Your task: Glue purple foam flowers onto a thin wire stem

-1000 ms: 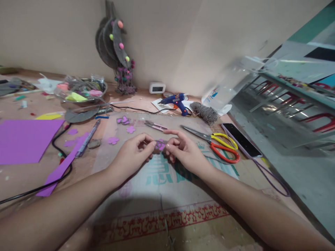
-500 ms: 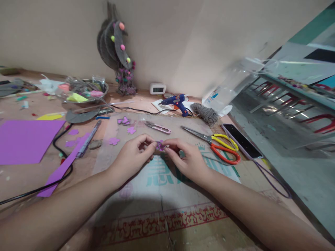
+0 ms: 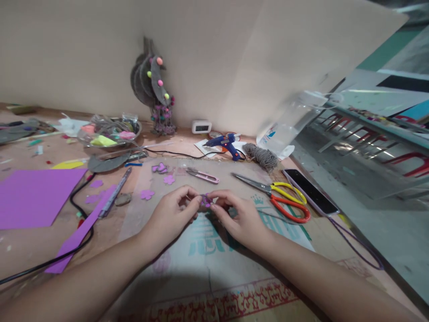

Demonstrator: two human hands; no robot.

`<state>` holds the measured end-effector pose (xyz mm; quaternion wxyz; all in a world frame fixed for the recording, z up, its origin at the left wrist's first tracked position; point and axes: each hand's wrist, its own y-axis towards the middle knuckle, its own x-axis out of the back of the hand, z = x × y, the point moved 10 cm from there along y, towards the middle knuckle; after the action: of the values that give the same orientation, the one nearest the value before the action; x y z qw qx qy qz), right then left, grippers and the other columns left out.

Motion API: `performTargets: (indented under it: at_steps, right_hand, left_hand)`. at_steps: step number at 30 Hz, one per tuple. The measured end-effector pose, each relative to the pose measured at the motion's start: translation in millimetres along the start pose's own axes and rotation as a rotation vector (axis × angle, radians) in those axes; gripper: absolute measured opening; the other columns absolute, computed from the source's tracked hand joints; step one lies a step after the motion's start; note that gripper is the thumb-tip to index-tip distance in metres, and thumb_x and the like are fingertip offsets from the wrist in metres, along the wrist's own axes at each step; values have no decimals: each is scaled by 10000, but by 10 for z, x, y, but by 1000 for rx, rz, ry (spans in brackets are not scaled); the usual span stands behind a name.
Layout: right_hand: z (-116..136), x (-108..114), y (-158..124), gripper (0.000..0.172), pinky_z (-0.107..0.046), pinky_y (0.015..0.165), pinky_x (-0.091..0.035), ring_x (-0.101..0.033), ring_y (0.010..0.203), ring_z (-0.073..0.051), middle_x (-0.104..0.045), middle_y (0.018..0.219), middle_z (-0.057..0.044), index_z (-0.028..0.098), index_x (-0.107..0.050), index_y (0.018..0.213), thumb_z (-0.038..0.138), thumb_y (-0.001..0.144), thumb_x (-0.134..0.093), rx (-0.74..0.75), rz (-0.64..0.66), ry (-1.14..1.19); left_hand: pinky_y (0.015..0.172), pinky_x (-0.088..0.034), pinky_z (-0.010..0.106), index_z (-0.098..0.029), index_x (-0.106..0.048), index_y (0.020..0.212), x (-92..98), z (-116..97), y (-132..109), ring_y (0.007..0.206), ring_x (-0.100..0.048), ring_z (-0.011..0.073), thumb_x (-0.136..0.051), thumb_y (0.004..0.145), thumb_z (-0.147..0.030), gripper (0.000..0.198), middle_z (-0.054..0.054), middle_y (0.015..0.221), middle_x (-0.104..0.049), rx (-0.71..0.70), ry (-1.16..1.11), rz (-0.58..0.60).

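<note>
A small purple foam flower (image 3: 205, 201) is pinched between both of my hands just above the printed sack cloth (image 3: 214, 250). My left hand (image 3: 172, 214) grips its left side with thumb and forefinger closed. My right hand (image 3: 237, 214) pinches its right side, fingers curled. More purple flower cut-outs (image 3: 146, 194) lie on the cloth to the left, beside a grey pen (image 3: 114, 191).
Orange and yellow scissors (image 3: 279, 197) and a phone (image 3: 310, 184) lie to the right, small pink snips (image 3: 203, 175) and a blue glue gun (image 3: 225, 144) behind. A purple foam sheet (image 3: 33, 197), a black cable (image 3: 77, 210), a cluttered bowl (image 3: 107, 132) and a felt ornament (image 3: 154, 89) stand to the left.
My right forefinger, stretched out a second ago, has curled in and closed on the flower. The view has tilted upward, so everything sits lower in the picture.
</note>
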<state>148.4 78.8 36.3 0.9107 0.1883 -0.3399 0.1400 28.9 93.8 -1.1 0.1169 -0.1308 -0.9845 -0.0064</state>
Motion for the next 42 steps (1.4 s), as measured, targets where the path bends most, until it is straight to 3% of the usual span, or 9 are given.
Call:
performTargets:
  at_steps: [11,15,18,22,25,28,32,42]
  right_hand:
    - [-3,-65,-19,213,-240,636,-473,-608,656,-125,-655,769,-8,223,-566,1099,221,897,-498,0,56,-21]
    - [-43,8,-60,245,-229,600,-461,-590,656,-120,-627,809,-6,232,-456,1142,223,901,-493,15,-33,86]
    - [-123,109,-67,322,-226,563,-441,-535,609,-96,-594,945,-27,240,-375,1182,241,891,-512,-14,-131,147]
    - [-214,133,0,346,-231,543,-424,-479,573,-79,-564,1103,-63,233,-391,1241,284,907,-469,-111,-121,208]
    - [-225,37,48,332,-230,524,-410,-482,552,-95,-635,916,-34,202,-506,1184,306,869,-523,-188,-14,217]
    - [-186,-38,63,195,-233,553,-414,-523,576,-122,-625,691,-2,178,-633,971,293,820,-590,-209,58,144]
    - [-145,-47,77,173,-230,608,-430,-563,639,-133,-639,693,-8,182,-642,767,298,854,-547,-178,52,116]
    - [-200,-33,49,177,-215,599,-423,-550,631,-123,-629,684,-7,175,-619,754,270,868,-523,-209,52,115]
  left_hand:
    - [557,-423,229,-176,-568,791,-8,20,10,563,-535,112,-496,867,-343,197,-29,633,-561,1,-15,-4]
    - [538,-412,217,-175,-559,792,-19,27,22,541,-526,107,-496,866,-331,184,-38,593,-549,17,-49,2]
    - [532,-415,208,-176,-554,788,-6,26,20,541,-531,102,-506,862,-322,171,-38,602,-558,23,-81,-11]
    - [535,-424,209,-173,-556,789,-1,14,3,539,-530,101,-504,867,-326,180,-35,606,-564,13,-96,-11]
    - [541,-426,212,-171,-569,806,2,2,-3,546,-535,101,-503,870,-332,185,-33,615,-561,-7,-91,-12]
    - [532,-422,212,-168,-572,817,-2,21,5,543,-535,101,-505,870,-340,193,-31,622,-558,-2,-102,-16]
    - [532,-417,213,-164,-584,819,-22,17,19,534,-528,100,-504,872,-337,197,-34,597,-547,-12,-101,-1]
    - [590,-454,233,-168,-636,973,-5,92,18,628,-567,119,-512,868,-403,285,5,724,-623,43,-146,-7]
